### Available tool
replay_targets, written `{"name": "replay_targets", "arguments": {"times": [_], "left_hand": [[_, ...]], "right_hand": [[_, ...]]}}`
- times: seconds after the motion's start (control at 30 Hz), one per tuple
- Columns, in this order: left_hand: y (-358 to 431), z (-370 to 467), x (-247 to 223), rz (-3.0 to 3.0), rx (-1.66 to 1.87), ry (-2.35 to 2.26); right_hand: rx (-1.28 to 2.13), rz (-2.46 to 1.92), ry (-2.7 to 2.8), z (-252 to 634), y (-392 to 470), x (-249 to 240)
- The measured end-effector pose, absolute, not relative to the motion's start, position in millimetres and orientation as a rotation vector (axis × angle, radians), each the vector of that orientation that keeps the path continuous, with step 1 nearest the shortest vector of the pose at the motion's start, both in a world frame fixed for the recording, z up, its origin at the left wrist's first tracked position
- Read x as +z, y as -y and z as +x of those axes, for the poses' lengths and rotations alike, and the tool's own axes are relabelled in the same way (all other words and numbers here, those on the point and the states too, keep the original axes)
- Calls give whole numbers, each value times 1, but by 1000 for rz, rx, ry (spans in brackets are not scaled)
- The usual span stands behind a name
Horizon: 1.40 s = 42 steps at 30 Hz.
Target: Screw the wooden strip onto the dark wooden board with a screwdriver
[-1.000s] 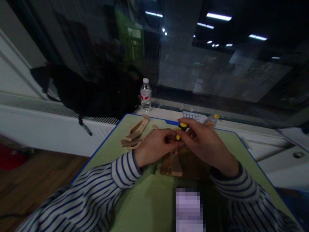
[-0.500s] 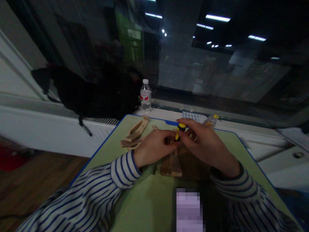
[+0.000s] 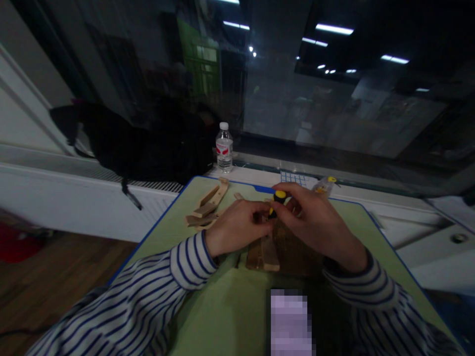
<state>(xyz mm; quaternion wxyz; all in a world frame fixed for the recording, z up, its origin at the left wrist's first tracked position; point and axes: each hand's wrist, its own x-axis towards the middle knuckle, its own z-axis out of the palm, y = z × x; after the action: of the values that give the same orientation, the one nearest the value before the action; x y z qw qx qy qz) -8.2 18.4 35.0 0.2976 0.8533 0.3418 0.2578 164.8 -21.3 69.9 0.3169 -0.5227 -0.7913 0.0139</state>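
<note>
My right hand [image 3: 309, 215] is closed around the handle of a short yellow-and-black screwdriver [image 3: 279, 197], which stands nearly upright with its yellow end up. Opposite it, my left hand [image 3: 237, 225] is closed, thumb and fingers curled together at the tool's lower end. What those left fingers pinch is hidden, as is the screwdriver's tip. Below both hands a pale wooden strip [image 3: 270, 254] lies on a dark brown wooden board [image 3: 297, 257]. Left of my left hand, several wooden pieces [image 3: 211, 202] lie in a loose pile.
The green tabletop [image 3: 211, 306] has a blue edge. At its near side lies a dark item with a blurred-out lilac screen [image 3: 290, 321]. A water bottle [image 3: 224, 148] stands on the sill, beside a black bag [image 3: 148, 148]. A clear bag with a yellow top [image 3: 324, 185] sits back right.
The yellow and black parts of the screwdriver handle show differently, so it has turned a little, and its top sits slightly lower. Both hands are almost where they were.
</note>
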Motion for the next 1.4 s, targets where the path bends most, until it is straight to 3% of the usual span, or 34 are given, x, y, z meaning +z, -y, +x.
{"name": "replay_targets", "arguments": {"times": [1.4], "left_hand": [[-19,-9,37,2245,628,-934]], "right_hand": [[40,-1354,2123,165,26,70]]}}
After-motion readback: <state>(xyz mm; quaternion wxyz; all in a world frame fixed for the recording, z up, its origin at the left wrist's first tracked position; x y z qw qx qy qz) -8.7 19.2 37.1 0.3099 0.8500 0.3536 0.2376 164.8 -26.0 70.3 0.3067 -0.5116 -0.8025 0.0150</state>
